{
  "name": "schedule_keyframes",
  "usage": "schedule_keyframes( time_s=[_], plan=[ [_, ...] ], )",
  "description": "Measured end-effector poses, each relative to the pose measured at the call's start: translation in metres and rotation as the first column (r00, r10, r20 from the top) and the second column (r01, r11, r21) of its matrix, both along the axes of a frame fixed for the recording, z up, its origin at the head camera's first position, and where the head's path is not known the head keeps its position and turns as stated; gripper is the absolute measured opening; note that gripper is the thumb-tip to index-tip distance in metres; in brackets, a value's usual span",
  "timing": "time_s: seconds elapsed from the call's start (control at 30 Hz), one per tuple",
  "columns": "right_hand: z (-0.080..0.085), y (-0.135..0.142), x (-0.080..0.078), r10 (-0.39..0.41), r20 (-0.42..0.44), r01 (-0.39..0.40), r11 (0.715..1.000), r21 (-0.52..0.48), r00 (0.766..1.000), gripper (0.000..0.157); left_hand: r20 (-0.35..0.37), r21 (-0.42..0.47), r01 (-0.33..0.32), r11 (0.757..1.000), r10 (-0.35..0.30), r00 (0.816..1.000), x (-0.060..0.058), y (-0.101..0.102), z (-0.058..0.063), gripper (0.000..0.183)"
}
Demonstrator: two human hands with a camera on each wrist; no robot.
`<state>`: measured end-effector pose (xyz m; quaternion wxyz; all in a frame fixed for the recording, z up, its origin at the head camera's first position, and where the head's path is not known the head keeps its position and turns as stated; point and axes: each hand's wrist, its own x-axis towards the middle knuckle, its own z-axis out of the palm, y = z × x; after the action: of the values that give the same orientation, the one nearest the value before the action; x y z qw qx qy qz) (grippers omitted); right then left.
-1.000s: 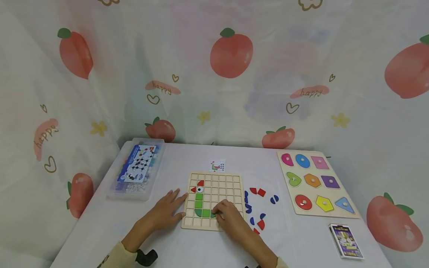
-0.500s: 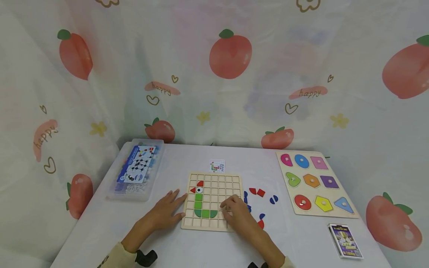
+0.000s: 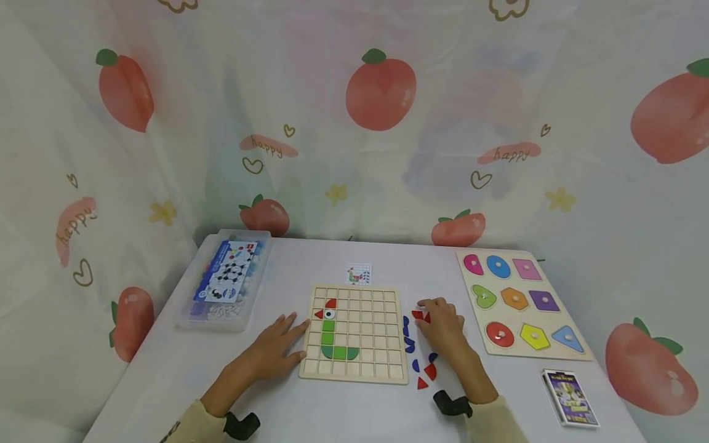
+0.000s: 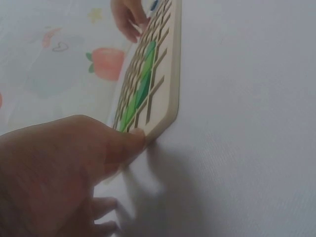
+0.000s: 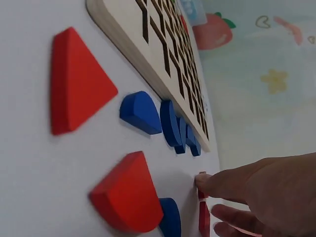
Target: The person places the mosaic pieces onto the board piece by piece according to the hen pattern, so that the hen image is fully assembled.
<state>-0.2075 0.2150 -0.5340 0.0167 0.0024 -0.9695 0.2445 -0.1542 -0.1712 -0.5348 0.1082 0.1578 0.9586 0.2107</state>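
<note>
The grid board (image 3: 382, 307) lies flat on the white table (image 3: 310, 258), 5 green pieces (image 3: 328, 338) seated in its left half. At the board's left edge, the left hand (image 3: 271, 349) rests palm down with fingers spread, thumb and fingertip touching the rim. Right of the board, the right forearm (image 3: 475, 375) extends forward; the right hand (image 3: 443, 323), fingers bent, arches over 2 red pieces (image 3: 417, 314), a fingertip touching 1. Whether it pinches that piece cannot be told.
</note>
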Motion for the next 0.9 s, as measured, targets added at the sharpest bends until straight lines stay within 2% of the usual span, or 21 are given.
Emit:
schedule_keyframes(
  time_s=[0.17, 0.47, 0.7, 0.9],
  plan=[
    [-0.002, 0.001, -0.01, 0.062, 0.003, -0.062, 0.998, 0.024, 0.998, 0.026, 0.005, -0.007, -0.004, 1.0, 0.004, 1.0, -0.001, 0.0, -0.001, 0.067],
    [0.0, -0.004, -0.01, 0.059, 0.043, -0.061, 0.997, 0.037, 0.997, 0.024, 0.0, -0.011, -0.008, 1.0, 0.008, 1.0, -0.002, -0.001, -0.004, 0.068],
    [-0.001, -0.008, -0.006, 0.048, -0.025, -0.048, 0.999, 0.022, 0.999, 0.025, -0.001, -0.008, 0.001, 1.0, -0.001, 1.0, -0.002, -0.002, -0.004, 0.068],
    [0.002, -0.029, 0.0, 0.07, -0.056, -0.072, 0.997, -0.042, 0.996, 0.029, -0.005, -0.013, 0.011, 1.0, -0.012, 1.0, -0.003, -0.002, -0.003, 0.068]
  ],
)
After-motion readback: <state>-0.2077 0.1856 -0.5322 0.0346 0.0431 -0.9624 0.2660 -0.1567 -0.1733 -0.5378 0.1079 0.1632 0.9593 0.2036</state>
